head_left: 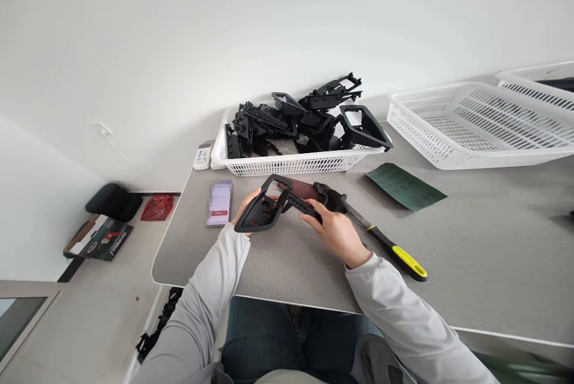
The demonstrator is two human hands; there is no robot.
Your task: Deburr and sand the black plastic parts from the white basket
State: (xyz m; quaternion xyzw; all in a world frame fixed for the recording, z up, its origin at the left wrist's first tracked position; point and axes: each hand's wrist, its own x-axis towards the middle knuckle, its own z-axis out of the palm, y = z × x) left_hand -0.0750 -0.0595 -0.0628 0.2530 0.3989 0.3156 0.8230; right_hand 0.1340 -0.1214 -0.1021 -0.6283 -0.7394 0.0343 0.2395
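Observation:
My left hand (249,204) is closed on the side of a black plastic bezel (258,225), which is tilted above the table; the bezel hides most of the fingers. In my right hand (339,231) is a black caliper (299,202) with pale scale markings. Its jaw end touches or overlaps the bezel's right edge; I cannot tell exactly where they meet. Just behind the hands lie a reddish-brown sheet (304,189) that looks like sandpaper and a black part (330,197). A file with a black and yellow handle (406,261) rests to the right of my right hand.
A white basket (287,165) heaped with black plastic parts (264,121) stands at the back. More white baskets (484,157) are at right. A green sheet (406,186), a phone (219,204) and a small white box (203,157) lie on the grey table (475,264).

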